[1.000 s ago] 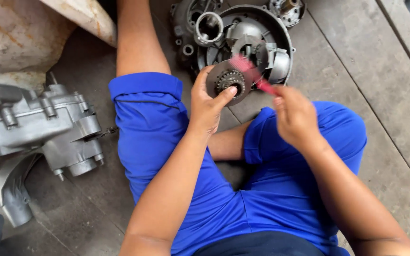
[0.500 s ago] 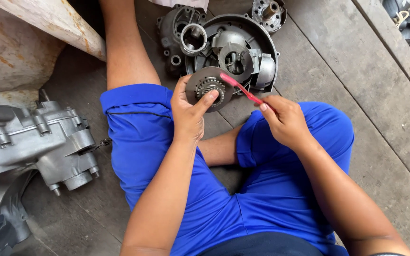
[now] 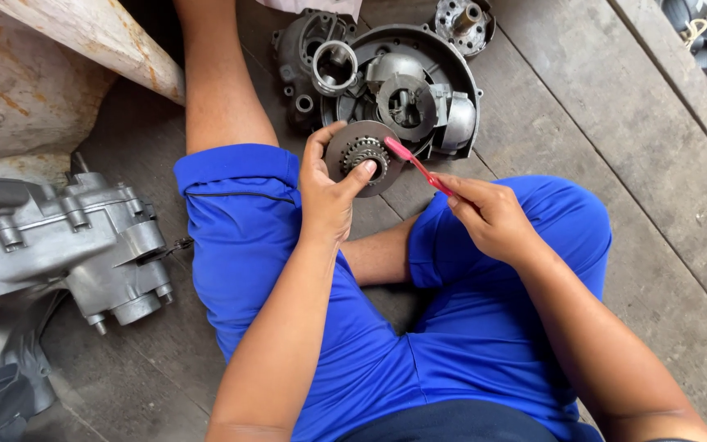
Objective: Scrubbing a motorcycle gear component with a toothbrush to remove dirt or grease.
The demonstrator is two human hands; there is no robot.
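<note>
Worn grey plank floor [image 3: 632, 164], grimy engine casing [image 3: 403, 90] at 12 o'clock; left hand [image 3: 329, 192] pinching a round greasy toothed gear disc [image 3: 363, 155] mid-frame, right hand [image 3: 488, 217] gripping a pink toothbrush [image 3: 419, 168] against it.

Lighting and picture quality: even daylight, sharp overall.
Bright, diffuse light; soft shadows under the bent legs on the grey wooden plank floor [image 3: 583, 123]. Mild sheen on the silver cast-metal engine casing [image 3: 59, 245] at left. Focus crisp at centre; slight wide-angle stretch toward corners. No glare, no motion blur.
</note>
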